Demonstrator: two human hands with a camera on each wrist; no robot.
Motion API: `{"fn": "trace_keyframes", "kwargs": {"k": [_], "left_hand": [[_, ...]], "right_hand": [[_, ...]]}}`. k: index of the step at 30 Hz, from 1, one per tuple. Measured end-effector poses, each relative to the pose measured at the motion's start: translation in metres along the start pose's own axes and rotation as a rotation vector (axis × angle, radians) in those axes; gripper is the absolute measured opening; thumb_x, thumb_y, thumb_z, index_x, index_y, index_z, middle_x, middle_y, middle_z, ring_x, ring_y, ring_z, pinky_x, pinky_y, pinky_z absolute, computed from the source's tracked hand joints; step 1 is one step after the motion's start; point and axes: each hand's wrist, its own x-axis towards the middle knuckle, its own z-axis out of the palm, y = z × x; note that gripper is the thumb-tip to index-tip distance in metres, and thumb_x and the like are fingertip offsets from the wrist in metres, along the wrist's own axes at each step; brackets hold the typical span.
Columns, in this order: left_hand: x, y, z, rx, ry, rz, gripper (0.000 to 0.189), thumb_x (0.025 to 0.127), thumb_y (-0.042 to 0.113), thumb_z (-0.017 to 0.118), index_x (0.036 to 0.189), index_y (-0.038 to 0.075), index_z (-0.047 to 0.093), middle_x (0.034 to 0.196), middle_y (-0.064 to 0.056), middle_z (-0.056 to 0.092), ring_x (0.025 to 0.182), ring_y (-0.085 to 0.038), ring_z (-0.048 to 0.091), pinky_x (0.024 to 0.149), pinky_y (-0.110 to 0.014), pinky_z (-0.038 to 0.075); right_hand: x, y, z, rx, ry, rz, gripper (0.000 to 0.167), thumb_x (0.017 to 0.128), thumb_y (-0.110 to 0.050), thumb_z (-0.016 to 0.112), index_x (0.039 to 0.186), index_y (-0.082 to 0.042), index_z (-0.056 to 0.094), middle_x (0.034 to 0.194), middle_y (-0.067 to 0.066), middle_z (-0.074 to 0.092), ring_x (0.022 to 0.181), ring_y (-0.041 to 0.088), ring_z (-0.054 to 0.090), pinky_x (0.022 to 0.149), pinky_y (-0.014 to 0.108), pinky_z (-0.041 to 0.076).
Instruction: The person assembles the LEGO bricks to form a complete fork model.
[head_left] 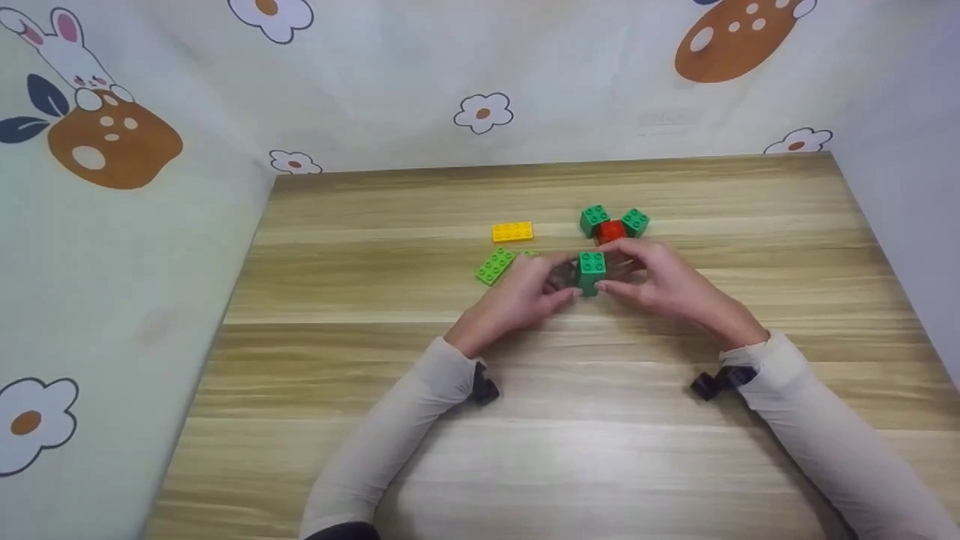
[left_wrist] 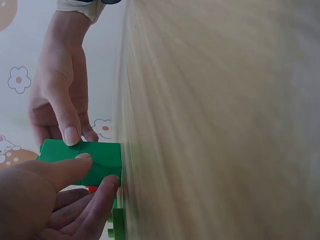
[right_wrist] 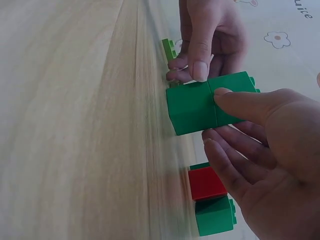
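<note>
Two green building blocks (head_left: 592, 268), one stacked on top of the other, stand upright between the hands, studs up. My left hand (head_left: 529, 291) pinches the stack from the left; in the left wrist view its thumb lies by the seam. From the other side my right hand (head_left: 664, 279) grips it too, thumb on the upper block (right_wrist: 237, 84) in the right wrist view. The stack's lower end appears at or very near the tabletop. Just beyond the right hand sits a red block (head_left: 611, 230) between a green block (head_left: 595, 220) and another green block (head_left: 635, 223).
Left of the stack lie a flat yellow brick (head_left: 512, 232) and a flat light green brick (head_left: 495, 266). Another light green piece (head_left: 531, 253) is mostly hidden behind the left hand. Patterned cloth walls (head_left: 390, 90) border the wooden table (head_left: 525, 450) at the back and sides.
</note>
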Motion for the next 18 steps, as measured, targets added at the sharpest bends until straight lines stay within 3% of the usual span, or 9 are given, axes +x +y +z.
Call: {"fn": "trace_keyframes", "kwargs": {"k": [4,11,14,18], "left_hand": [[-0.004,-0.002,-0.007,-0.058,0.018,0.004,0.055,0.1,0.017,0.079,0.151,0.007,0.061,0.135,-0.013,0.075,0.107,-0.018,0.079,0.092,-0.027,0.065],[-0.019,-0.018,-0.027,0.028,0.175,0.027,0.049,0.098,0.015,0.082,0.144,0.006,0.066,0.142,-0.011,0.072,0.132,-0.027,0.066,0.12,-0.042,0.051],[-0.025,-0.028,-0.034,0.036,0.231,0.006,0.049,0.095,0.011,0.083,0.141,0.005,0.068,0.141,-0.012,0.073,0.133,-0.03,0.066,0.121,-0.043,0.049],[-0.032,-0.041,-0.039,0.04,0.253,-0.044,0.049,0.094,0.011,0.084,0.14,0.005,0.069,0.14,-0.014,0.072,0.134,-0.031,0.065,0.122,-0.043,0.049]], "right_hand": [[0.0,0.0,0.0,0.031,0.024,-0.009,0.043,0.094,-0.015,0.087,0.133,-0.01,0.071,0.123,0.008,0.078,0.111,0.026,0.078,0.099,0.042,0.064],[0.001,-0.002,0.0,0.058,0.111,-0.009,0.044,0.095,-0.014,0.085,0.135,-0.005,0.069,0.125,0.014,0.077,0.112,0.029,0.077,0.098,0.034,0.064],[0.005,-0.004,0.0,0.044,0.155,-0.02,0.046,0.096,-0.013,0.084,0.138,-0.004,0.068,0.126,0.015,0.076,0.111,0.03,0.076,0.097,0.031,0.064],[0.017,-0.007,0.002,0.073,0.196,-0.037,0.047,0.096,-0.008,0.083,0.139,0.0,0.066,0.125,0.018,0.076,0.109,0.032,0.076,0.094,0.022,0.063]]}}
